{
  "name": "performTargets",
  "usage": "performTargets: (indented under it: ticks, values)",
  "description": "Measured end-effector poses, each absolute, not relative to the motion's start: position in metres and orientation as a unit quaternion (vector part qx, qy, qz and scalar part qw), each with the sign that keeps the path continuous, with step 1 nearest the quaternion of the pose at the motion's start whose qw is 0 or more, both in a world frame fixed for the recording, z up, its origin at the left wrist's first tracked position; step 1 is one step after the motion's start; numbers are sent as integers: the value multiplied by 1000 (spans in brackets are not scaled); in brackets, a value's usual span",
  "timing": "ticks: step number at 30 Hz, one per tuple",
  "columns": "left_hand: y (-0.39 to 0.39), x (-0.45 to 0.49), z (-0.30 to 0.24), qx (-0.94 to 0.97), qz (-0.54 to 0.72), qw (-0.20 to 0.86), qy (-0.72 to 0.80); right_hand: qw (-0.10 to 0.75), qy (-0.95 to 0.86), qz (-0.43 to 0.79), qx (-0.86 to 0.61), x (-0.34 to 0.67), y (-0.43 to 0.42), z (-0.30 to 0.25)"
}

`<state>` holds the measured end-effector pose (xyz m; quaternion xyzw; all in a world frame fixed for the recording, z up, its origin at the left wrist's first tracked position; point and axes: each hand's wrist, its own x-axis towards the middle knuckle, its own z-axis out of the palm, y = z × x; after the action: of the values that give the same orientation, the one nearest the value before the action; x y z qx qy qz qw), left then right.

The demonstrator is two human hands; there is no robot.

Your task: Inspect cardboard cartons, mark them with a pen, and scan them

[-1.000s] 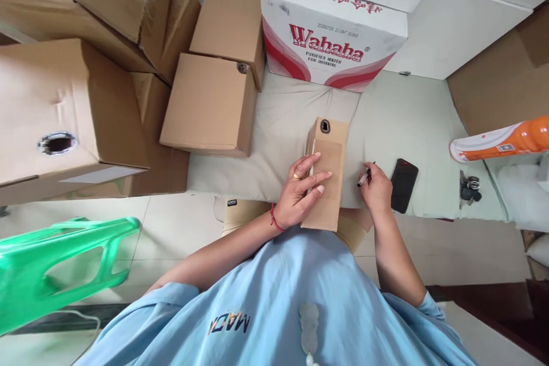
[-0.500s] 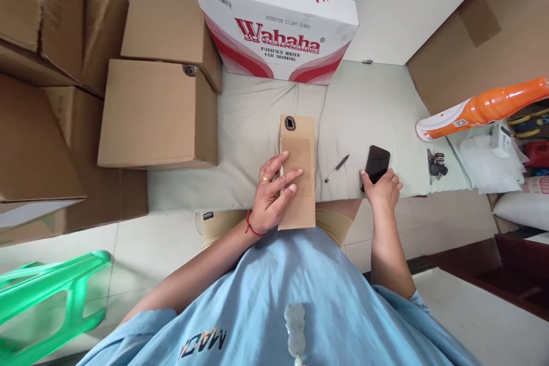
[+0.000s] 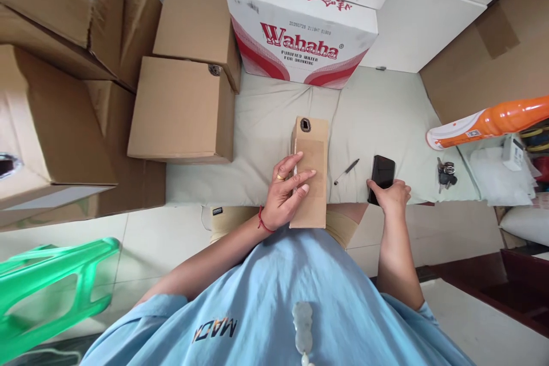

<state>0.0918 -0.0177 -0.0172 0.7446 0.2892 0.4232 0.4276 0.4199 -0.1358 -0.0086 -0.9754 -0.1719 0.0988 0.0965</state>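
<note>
Pale green cloth (image 3: 261, 120) covers a low surface set against a white wall, with brown cardboard boxes (image 3: 180, 106) stacked to the left and a white-and-red water carton (image 3: 295, 46) at the back. At the front edge, a person in a light blue shirt (image 3: 257, 297) rests the left hand (image 3: 288, 190) on a narrow brown cardboard box (image 3: 312, 206), fingers spread flat across its top. The narrow box lies lengthwise, its near end reaching past the cloth's edge toward the shirt. To its right, the right hand (image 3: 389, 193) pinches a black smartphone (image 3: 383, 174) near its lower end, thumb along one edge and fingers around the other; whether the phone is off the cloth cannot be told. Between box and phone lies a slim dark pen (image 3: 351, 166), touched by neither hand.

Work appears partway: the narrow box looks closed, a patch of tan tape across its top, and no writing can be made out on the part not covered by the hand. How much remains is not shown. A dark-rimmed hole pierces the far end of the narrow box, but its contents are hidden, as are those of the stacked boxes and the carton. An orange bottle (image 3: 484, 123) with a white label and a bunch of keys (image 3: 447, 174) sit at right.
</note>
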Motion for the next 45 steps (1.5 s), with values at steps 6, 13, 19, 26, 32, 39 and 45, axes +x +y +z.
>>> performTargets:
  ticks: [6, 13, 19, 26, 32, 39, 45]
  values:
    - [-19, 95, -19, 738, 431, 431, 289, 132, -189, 122, -966, 412, -138, 2]
    - [-19, 94, -18, 741, 429, 430, 287, 330, -360, 122, -864, 344, -113, 30]
    - [-18, 94, -19, 738, 427, 439, 284, 388, -479, 54, -785, 273, -68, 66]
    - [-18, 96, -22, 731, 425, 450, 288, 361, -492, 37, -792, 229, -49, 71]
    - [-18, 97, -18, 727, 426, 456, 287, 354, -497, 44, -791, 224, -48, 72]
    - [-17, 91, -16, 737, 409, 450, 294, 352, -459, 31, -815, 278, -65, 54]
    - [-18, 91, -17, 730, 417, 455, 294, 237, -292, 47, -925, 373, -113, 19]
